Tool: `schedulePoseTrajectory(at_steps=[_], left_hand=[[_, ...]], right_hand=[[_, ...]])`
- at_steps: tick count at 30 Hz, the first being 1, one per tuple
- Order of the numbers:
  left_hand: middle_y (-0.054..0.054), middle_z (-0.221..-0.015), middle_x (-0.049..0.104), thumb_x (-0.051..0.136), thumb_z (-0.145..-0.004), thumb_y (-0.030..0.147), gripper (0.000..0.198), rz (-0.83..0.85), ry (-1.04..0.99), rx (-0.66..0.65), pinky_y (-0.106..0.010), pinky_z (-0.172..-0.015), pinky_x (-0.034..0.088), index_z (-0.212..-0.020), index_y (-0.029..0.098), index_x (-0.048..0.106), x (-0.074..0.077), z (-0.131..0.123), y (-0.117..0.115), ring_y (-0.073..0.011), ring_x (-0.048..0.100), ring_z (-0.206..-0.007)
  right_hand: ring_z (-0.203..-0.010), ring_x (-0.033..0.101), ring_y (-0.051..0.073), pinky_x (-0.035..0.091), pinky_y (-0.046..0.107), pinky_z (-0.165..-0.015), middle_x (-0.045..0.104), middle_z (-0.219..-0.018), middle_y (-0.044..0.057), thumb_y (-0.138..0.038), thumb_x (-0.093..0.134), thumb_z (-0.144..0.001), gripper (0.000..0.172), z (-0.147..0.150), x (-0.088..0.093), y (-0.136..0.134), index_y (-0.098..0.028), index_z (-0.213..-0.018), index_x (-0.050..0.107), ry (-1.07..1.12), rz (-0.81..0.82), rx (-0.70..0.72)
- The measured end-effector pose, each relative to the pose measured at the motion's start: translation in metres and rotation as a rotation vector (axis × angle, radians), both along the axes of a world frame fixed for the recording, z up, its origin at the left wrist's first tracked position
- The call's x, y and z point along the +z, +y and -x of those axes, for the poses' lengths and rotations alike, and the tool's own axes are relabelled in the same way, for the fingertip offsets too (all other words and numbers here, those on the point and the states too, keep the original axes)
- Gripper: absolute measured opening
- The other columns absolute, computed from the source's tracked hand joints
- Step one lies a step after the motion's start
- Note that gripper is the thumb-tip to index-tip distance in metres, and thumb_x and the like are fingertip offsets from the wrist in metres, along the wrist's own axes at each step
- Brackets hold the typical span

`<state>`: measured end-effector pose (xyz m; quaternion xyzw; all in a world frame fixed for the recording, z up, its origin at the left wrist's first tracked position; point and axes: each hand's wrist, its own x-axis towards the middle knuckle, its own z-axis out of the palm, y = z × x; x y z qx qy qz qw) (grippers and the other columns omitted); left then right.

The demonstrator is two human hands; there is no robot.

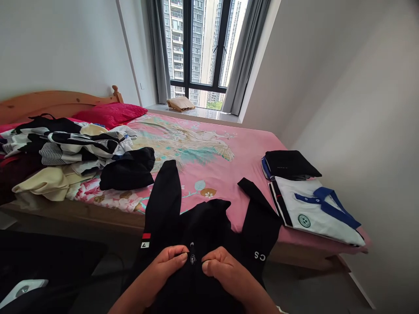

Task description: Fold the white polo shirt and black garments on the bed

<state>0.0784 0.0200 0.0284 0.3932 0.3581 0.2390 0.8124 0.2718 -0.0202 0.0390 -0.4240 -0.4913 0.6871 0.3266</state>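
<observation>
A black zip-up jacket (206, 218) hangs over the near edge of the bed, its sleeves spread out on the pink sheet. My left hand (170, 261) pinches the fabric just left of the zipper pull (193, 259). On the other side of the zipper, my right hand (222, 266) also grips the cloth between thumb and curled fingers. White letters show on the right sleeve, and a red and white patch on the left one. The jacket's lower part runs out of view at the bottom.
Loose clothes (75, 148) lie heaped on the bed's left side. To the right sit two folded stacks, one topped by a black garment (291, 163), the other by a white polo shirt (317, 213). A red pillow (113, 114) rests by the wooden headboard (59, 100).
</observation>
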Motion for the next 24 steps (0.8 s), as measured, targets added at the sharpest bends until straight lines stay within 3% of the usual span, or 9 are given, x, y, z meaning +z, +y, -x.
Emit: schedulePoseTrajectory(at_steps=[8,13,19,24], left_hand=[[0.006,-0.059,0.036,0.061,-0.079,0.047,0.035,-0.134,0.101,-0.127,-0.019,-0.051,0.023,-0.069,0.015,0.050,-0.002,0.003,-0.002,-0.0062,0.028,-0.054],[0.006,-0.063,0.034,0.053,-0.082,0.052,0.038,-0.330,0.282,-0.197,-0.020,-0.053,0.025,-0.072,0.016,0.050,0.002,0.005,-0.002,-0.0084,0.028,-0.059],[0.005,-0.063,0.034,0.048,-0.085,0.049,0.037,-0.602,0.501,-0.284,-0.021,-0.058,0.029,-0.066,0.016,0.049,0.009,0.002,-0.006,-0.0098,0.032,-0.062],[0.003,-0.066,0.047,0.050,-0.084,0.051,0.037,-0.467,0.368,-0.220,-0.021,-0.057,0.036,-0.078,0.015,0.058,0.008,0.007,-0.010,-0.0099,0.041,-0.061]], right_hand=[[-0.042,0.013,0.005,0.009,0.024,-0.040,0.019,-0.045,-0.008,-0.016,0.045,-0.072,0.031,0.002,-0.004,0.000,-0.019,-0.048,0.026,-0.047,-0.021,-0.003],[-0.043,0.012,0.005,0.010,0.023,-0.040,0.019,-0.046,-0.008,-0.016,0.045,-0.072,0.030,0.001,-0.006,-0.001,-0.019,-0.049,0.026,-0.037,-0.014,-0.020],[-0.047,0.019,0.006,0.015,0.022,-0.042,0.024,-0.051,-0.007,-0.027,0.045,-0.084,0.033,0.000,-0.009,-0.004,-0.019,-0.055,0.031,-0.136,-0.105,-0.096],[-0.060,0.037,0.008,0.030,0.020,-0.054,0.044,-0.065,-0.004,-0.033,0.045,-0.089,0.027,-0.002,0.000,-0.009,-0.016,-0.071,0.053,-0.268,-0.244,-0.064]])
